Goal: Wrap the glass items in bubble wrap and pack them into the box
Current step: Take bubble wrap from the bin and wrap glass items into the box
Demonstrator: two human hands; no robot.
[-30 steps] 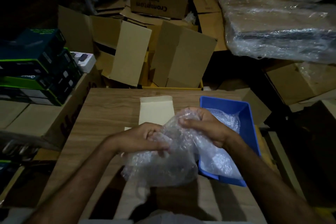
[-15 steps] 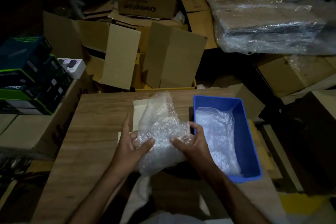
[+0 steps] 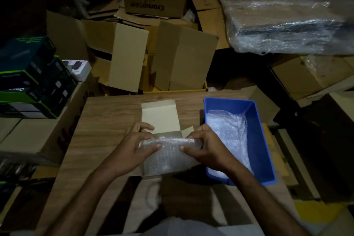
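Dim storeroom, wooden table (image 3: 107, 120). Both hands, left hand (image 3: 134, 147) and right hand (image 3: 203, 147), pinch the bubble-wrapped bundle (image 3: 168, 157) at its ends, pressing it into the small open carton (image 3: 159, 119), likely to seat it. Spare bubble wrap (image 3: 226, 130) lies in the blue bin (image 3: 266, 140) alongside.

Running dim overall; falling to black toward left corners; glaring off plastic wrap (image 3: 283, 19); bending straight edges near borders.
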